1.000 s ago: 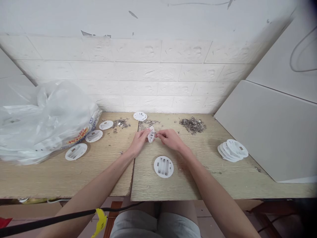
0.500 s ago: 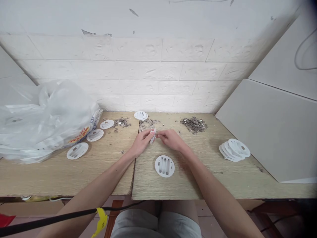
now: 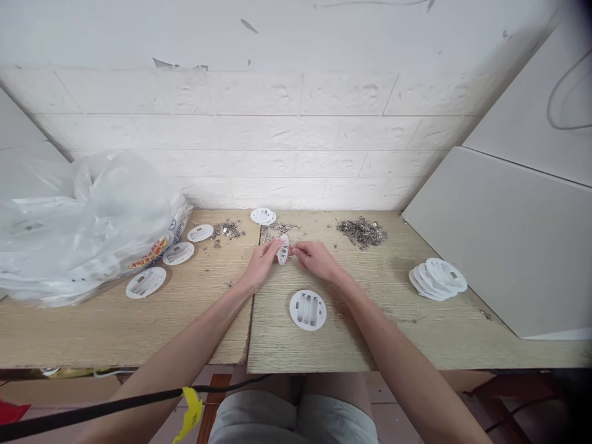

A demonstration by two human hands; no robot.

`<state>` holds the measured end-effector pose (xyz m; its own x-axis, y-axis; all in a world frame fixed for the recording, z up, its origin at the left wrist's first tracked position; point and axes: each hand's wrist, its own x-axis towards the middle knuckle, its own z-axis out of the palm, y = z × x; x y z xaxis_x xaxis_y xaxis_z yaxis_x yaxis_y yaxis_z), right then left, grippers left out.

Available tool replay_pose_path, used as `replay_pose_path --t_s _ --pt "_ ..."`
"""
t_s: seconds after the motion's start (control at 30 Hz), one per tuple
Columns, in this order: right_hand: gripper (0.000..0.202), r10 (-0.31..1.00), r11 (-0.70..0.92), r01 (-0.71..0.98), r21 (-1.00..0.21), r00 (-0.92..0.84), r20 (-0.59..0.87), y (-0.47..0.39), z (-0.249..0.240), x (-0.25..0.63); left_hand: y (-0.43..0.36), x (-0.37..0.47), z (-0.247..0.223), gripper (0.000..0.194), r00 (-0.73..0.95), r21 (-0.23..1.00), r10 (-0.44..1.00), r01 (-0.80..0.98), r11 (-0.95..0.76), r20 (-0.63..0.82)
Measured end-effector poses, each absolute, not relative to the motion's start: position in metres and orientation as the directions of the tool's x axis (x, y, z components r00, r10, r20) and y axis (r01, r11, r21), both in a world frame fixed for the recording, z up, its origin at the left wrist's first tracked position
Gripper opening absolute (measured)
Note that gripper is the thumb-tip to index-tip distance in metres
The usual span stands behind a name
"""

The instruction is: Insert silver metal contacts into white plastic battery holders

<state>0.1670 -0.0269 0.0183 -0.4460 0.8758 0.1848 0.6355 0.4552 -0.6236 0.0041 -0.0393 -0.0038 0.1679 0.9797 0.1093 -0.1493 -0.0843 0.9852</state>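
My left hand grips a round white plastic battery holder by its left edge, tilted up on its side above the table. Close to the holder's right edge is my right hand, its fingertips pinched together; whatever lies between them is too small to make out. Another white battery holder lies flat in front of me, its slots facing up and metal contacts at their ends. Beyond my hands is a scatter of small metal pieces, with a further white disc behind it by the wall.
A denser heap of metal contacts lies right of centre, and a smaller heap to the left. Several overlapping white discs rest at the right. A bulging plastic bag sits at the left, with a white disc beside it.
The battery holder in my left hand has turned, so its slotted face shows more towards me. My right hand stays pinched beside it, shifted slightly left.
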Motion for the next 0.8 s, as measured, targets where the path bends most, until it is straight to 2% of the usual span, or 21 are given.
replay_pose_path --t_s 0.2,0.33,0.43,0.6,0.8 --pt "0.025 0.894 0.386 0.603 -0.698 -0.432 0.122 -0.0253 0.0179 0.1703 -0.0406 0.0046 -0.0022 0.042 0.198 0.988 0.974 -0.126 -0.089 0.113" --pt "0.026 0.889 0.197 0.477 -0.857 -0.456 -0.05 -0.0243 0.0183 0.1743 -0.043 0.0037 -0.0002 0.04 0.222 0.989 0.968 -0.117 -0.091 0.116" --pt "0.029 0.876 0.095 0.398 -0.912 -0.469 -0.114 -0.0233 0.0178 0.1754 -0.0425 0.003 -0.0009 0.04 0.237 0.991 0.965 -0.097 -0.095 0.116" --pt "0.026 0.877 0.111 0.412 -0.904 -0.469 -0.106 -0.0227 0.0166 0.1756 -0.041 0.0026 -0.0019 0.04 0.24 0.991 0.964 -0.095 -0.095 0.116" --pt "0.026 0.896 0.228 0.522 -0.822 -0.443 -0.033 -0.0254 0.0178 0.1746 -0.0451 0.0024 0.0019 0.039 0.272 0.992 0.955 -0.058 -0.11 0.122"
